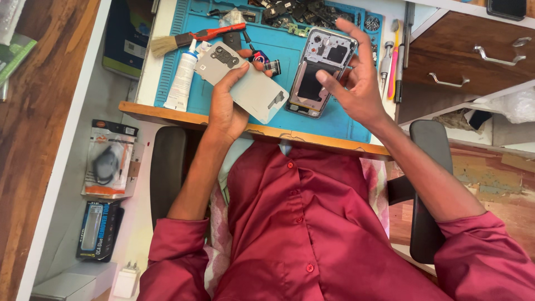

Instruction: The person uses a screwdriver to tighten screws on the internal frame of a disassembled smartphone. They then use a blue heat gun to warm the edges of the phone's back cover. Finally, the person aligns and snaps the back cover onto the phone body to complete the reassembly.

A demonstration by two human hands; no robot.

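My left hand grips a grey phone back cover, inner side up, with a dark camera cutout near its top. My right hand holds an opened phone body tilted over the blue work mat; its fingers wrap the far edge and the thumb rests on the exposed inside. The two parts are apart, side by side above the mat. A small red and blue tool lies just beyond the cover.
On the mat lie a red-handled brush, a white glue tube and several dark small parts at the back. Screwdrivers lie at the right edge. Wooden drawers stand right; packaged items lie on the floor left.
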